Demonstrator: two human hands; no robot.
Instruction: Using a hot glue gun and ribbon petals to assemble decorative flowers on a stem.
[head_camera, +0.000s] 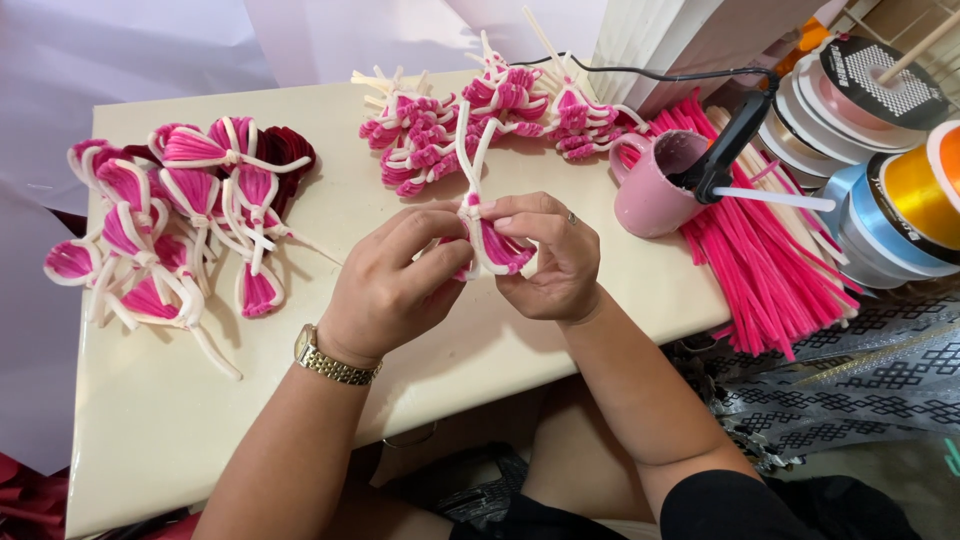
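Near the table's (200, 440) front edge, left hand (385, 290) and right hand (550, 260) pinch a pink-and-white petal (497, 247); light, bendy, best gripped at its twisted base.

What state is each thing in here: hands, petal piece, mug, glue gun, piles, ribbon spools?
left hand: pinching the petal piece
right hand: pinching the same piece
pink-and-white petal piece: held above the table, white stems up
pink mug: upright
glue gun: propped in the mug, corded
finished petals: heaped at left
pink stems: loose pile
ribbon spools: stacked, wound
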